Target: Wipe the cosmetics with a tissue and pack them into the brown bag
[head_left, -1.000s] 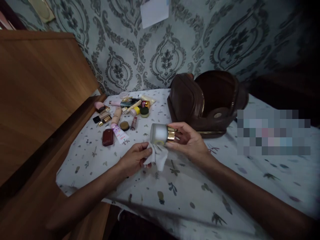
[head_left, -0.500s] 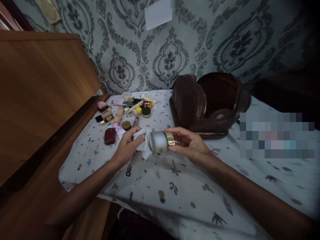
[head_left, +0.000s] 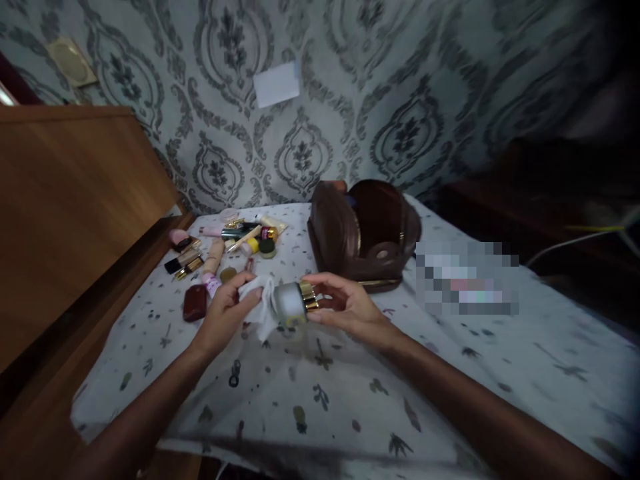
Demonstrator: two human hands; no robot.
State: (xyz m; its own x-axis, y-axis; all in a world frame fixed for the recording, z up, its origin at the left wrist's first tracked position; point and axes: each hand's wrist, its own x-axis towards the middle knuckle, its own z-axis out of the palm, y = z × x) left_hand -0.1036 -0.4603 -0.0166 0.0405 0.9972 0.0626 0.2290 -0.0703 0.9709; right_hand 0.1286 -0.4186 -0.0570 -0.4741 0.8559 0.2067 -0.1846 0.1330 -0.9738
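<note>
Left of the bag [head_left: 335, 233], the left hand [head_left: 225, 313] pinches a cloth [head_left: 261, 308] hiding the base of the jar [head_left: 291, 303] the right hand [head_left: 350, 308] grips.

Behind there is a pale grey-blue wall with dark ornamental pattern [head_left: 303, 157]. A brown wooden panel with smooth surface [head_left: 75, 220] stands at the left. The light is dim, and the right side is very dark.

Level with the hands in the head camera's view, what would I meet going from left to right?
Wooden panel, dark red case, left hand, white cloth, jar, right hand.
</note>
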